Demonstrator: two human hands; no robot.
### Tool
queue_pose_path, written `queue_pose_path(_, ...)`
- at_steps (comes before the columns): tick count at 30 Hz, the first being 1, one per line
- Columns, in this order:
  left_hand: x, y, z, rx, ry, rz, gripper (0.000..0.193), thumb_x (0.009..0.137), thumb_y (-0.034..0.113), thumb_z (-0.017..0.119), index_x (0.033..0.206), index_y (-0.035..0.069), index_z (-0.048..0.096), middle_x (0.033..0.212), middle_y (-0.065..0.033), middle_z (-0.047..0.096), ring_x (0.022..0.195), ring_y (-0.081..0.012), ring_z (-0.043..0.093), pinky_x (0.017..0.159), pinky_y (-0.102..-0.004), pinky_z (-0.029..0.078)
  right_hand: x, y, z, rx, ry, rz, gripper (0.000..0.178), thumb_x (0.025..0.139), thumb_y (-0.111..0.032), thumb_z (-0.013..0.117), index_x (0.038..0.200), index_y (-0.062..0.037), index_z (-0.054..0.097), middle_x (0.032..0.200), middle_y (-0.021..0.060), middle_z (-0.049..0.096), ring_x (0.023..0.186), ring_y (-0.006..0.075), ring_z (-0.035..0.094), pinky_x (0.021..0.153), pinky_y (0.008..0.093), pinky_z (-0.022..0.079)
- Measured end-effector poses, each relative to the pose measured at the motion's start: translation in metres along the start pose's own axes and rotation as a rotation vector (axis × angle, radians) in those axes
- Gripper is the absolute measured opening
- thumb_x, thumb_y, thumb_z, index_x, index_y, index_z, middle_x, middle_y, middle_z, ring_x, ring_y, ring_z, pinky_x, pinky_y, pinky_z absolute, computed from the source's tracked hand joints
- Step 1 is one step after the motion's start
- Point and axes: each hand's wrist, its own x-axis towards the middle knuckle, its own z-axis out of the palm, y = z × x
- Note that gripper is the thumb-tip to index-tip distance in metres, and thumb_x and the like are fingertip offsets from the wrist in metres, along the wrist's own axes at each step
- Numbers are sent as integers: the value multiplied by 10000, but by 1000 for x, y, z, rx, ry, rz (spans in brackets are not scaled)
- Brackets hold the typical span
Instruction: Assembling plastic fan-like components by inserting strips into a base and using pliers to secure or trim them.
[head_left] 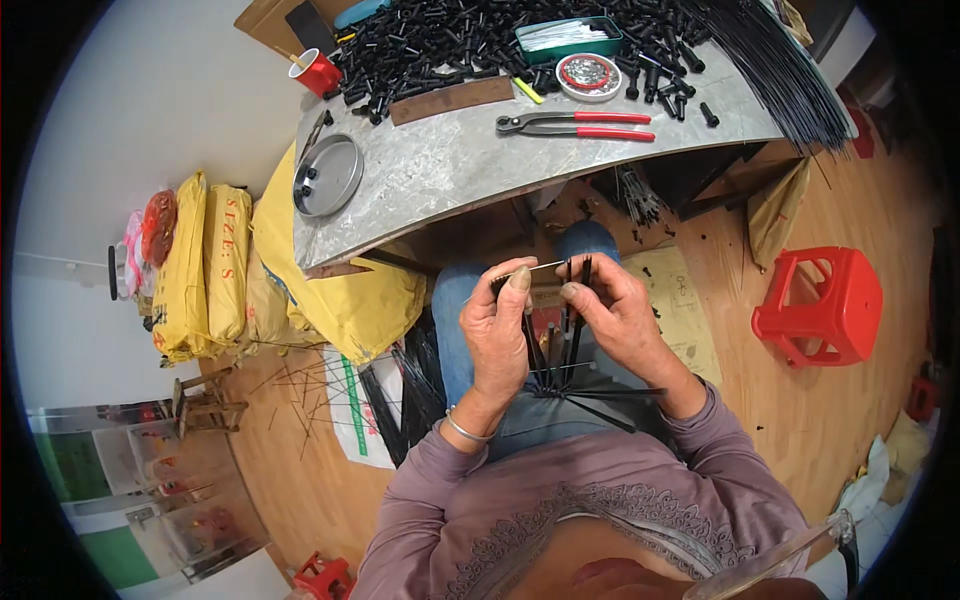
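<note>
Over my lap I hold a spread of thin black ribs (pixel 575 350), like part of an umbrella frame, radiating from a cluster low between my forearms. My left hand (pixel 497 335) is closed, its thumb and forefinger pinched at the end of a thin pale wire (pixel 546 267). That wire runs across to my right hand (pixel 618 305), which pinches the upper ends of a few upright black ribs between thumb and fingers. The left palm partly hides more ribs. Whether the wire passes through the rib ends is too small to tell.
Ahead stands a grey table (pixel 430 165) with heaped black parts (pixel 430 50), red-handled pincers (pixel 575 126), a round metal dish (pixel 328 175), a green tray (pixel 568 40) and long black rods (pixel 785 75). A red stool (pixel 820 305) is at right, yellow sacks (pixel 225 265) at left.
</note>
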Motion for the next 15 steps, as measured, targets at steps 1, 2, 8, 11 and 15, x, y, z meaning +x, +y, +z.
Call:
queue_pose_path(1, 0, 1, 1, -9, -1, -1, 202, 936, 156, 577, 1039, -12, 621, 697, 12, 492, 629, -58, 431, 580, -202, 360, 0, 1, 1, 10, 7, -3, 143, 907, -45, 569, 1033, 19, 549, 804, 1, 550, 692, 50, 520, 611, 205, 449)
queue_pose_path(2, -1, 2, 2, -6, -6, 1, 204, 937, 158, 576, 1039, -12, 622, 695, 12, 489, 628, -59, 430, 580, -203, 359, 0, 1, 1, 20, 16, -7, 140, 907, -44, 568, 1030, 20, 550, 802, 0, 548, 688, 50, 518, 604, 206, 447)
queue_pose_path(8, 0, 1, -1, -52, -23, -31, 201, 937, 165, 576, 1038, -3, 623, 695, 16, 481, 634, -54, 421, 577, -205, 350, 1, 5, 5, -14, 50, -33, 145, 885, -54, 586, 1012, 11, 559, 771, 21, 567, 641, 57, 512, 575, 218, 439)
queue_pose_path(11, -1, 5, 1, -87, -39, -52, 194, 936, 171, 581, 1036, 11, 626, 694, 20, 480, 638, -50, 419, 569, -201, 343, 1, 4, 4, -17, 80, -46, 164, 865, -77, 610, 1003, 1, 567, 733, 47, 580, 598, 73, 514, 544, 239, 434)
queue_pose_path(15, 0, 5, 7, -91, 12, -60, 192, 930, 176, 592, 1038, 21, 628, 691, 14, 485, 626, -53, 418, 547, -196, 340, 2, 0, 2, -88, 78, -94, 172, 857, -90, 615, 990, 3, 557, 728, 87, 581, 600, 136, 544, 554, 280, 442)
